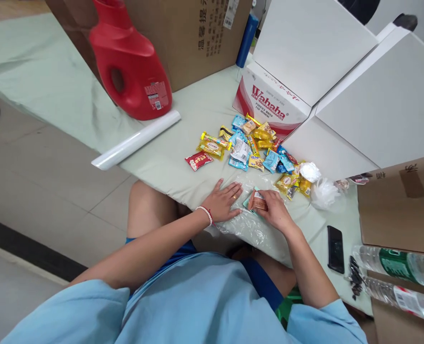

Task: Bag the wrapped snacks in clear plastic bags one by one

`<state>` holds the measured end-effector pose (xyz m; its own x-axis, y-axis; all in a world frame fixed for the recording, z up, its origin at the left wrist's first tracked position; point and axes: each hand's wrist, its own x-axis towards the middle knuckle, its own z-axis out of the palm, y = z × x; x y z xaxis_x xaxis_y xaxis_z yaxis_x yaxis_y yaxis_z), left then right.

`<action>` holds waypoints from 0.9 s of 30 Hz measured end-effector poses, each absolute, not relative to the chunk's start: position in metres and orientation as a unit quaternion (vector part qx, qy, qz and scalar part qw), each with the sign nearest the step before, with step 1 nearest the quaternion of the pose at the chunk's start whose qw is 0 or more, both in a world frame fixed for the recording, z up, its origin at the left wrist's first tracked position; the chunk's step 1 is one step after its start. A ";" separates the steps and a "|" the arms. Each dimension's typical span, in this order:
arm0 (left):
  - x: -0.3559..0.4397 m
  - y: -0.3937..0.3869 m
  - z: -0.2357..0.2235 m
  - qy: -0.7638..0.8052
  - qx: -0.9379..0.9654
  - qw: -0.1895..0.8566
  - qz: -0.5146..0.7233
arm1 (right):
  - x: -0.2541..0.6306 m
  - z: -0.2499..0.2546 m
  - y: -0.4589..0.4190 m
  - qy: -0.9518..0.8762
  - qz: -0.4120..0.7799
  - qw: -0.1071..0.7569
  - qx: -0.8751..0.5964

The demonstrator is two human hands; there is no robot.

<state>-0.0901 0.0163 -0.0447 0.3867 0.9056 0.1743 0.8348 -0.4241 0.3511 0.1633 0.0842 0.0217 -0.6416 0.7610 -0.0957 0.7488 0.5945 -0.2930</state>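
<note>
My left hand lies flat with fingers spread, pressing on a sheet of clear, crinkled plastic film at the near edge of the table. My right hand is closed around a small brown snack packet, and a green packet edge shows beside it, over the film. Just beyond both hands is a loose pile of small wrapped snacks in blue, yellow and white. A red snack packet lies a little apart on its left.
A long white roll lies at the left, near a red detergent jug. Behind stand a brown carton and a Wahaha box. Right are a crumpled plastic bag, a black phone and plastic bottles.
</note>
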 end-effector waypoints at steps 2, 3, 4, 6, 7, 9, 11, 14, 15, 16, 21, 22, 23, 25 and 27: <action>-0.090 0.016 -0.046 0.523 0.829 0.101 0.170 | 0.163 0.016 0.082 -0.876 0.142 0.044 -0.459; -0.091 0.016 -0.046 0.522 0.830 0.102 0.169 | 0.163 0.013 0.080 -0.868 0.134 0.051 -0.476; -0.091 0.016 -0.046 0.522 0.830 0.102 0.168 | 0.163 0.010 0.078 -0.861 0.129 0.049 -0.490; -0.091 0.016 -0.045 0.523 0.830 0.103 0.167 | 0.162 0.005 0.073 -0.854 0.122 0.032 -0.504; -0.091 0.016 -0.045 0.524 0.829 0.102 0.166 | 0.160 0.004 0.070 -0.853 0.118 0.022 -0.507; -0.090 0.016 -0.044 0.526 0.828 0.097 0.167 | 0.156 0.002 0.067 -0.852 0.108 0.007 -0.512; -0.090 0.016 -0.045 0.525 0.829 0.095 0.169 | 0.152 0.002 0.065 -0.854 0.103 -0.002 -0.510; -0.090 0.016 -0.046 0.522 0.830 0.097 0.172 | 0.150 0.004 0.065 -0.864 0.108 -0.006 -0.492; -0.090 0.016 -0.046 0.521 0.830 0.099 0.172 | 0.150 0.004 0.064 -0.867 0.108 -0.006 -0.486; -0.090 0.016 -0.047 0.521 0.830 0.100 0.172 | 0.150 0.005 0.064 -0.871 0.105 -0.005 -0.480; -0.090 0.015 -0.046 0.520 0.828 0.114 0.175 | 0.152 0.007 0.063 -0.899 0.100 0.006 -0.426; -0.090 0.015 -0.046 0.519 0.828 0.117 0.176 | 0.153 0.007 0.063 -0.906 0.101 0.010 -0.411; -0.091 0.015 -0.046 0.519 0.828 0.120 0.176 | 0.154 0.007 0.062 -0.912 0.103 0.013 -0.397; -0.091 0.015 -0.045 0.518 0.828 0.126 0.176 | 0.157 0.007 0.060 -0.918 0.106 0.016 -0.383; -0.093 0.015 -0.044 0.516 0.829 0.132 0.173 | 0.161 0.007 0.056 -0.914 0.104 0.012 -0.391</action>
<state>-0.0930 0.0149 -0.0442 0.4081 0.9004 0.1510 0.8089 -0.4333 0.3975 0.1606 0.0558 0.0071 -0.6939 0.7177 -0.0587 0.7126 0.6727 -0.1993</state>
